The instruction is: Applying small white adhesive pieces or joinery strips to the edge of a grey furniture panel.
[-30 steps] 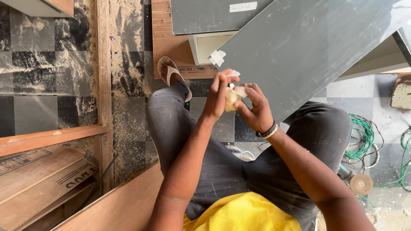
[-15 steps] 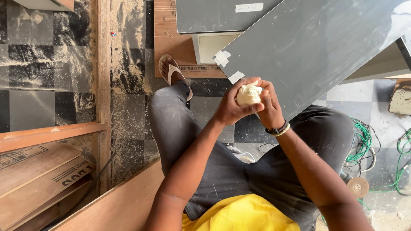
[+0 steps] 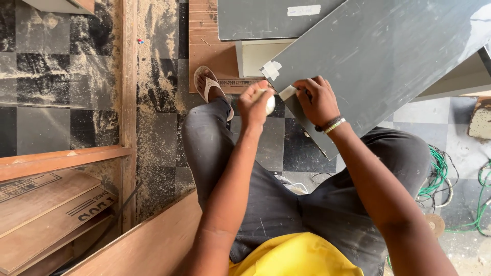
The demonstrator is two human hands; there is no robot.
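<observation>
Gripping a small pale roll of masking tape [image 3: 267,104], the left hand [image 3: 254,110] hovers above the knee; the right hand [image 3: 318,99] pinches a light, flimsy tape strip [image 3: 287,93] against the stiff grey laminated board's [image 3: 388,56] lower edge — best held at its free end.

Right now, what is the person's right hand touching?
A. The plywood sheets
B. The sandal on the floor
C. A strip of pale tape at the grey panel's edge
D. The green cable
C: the right hand presses a pale tape strip at the edge of the grey panel.
</observation>
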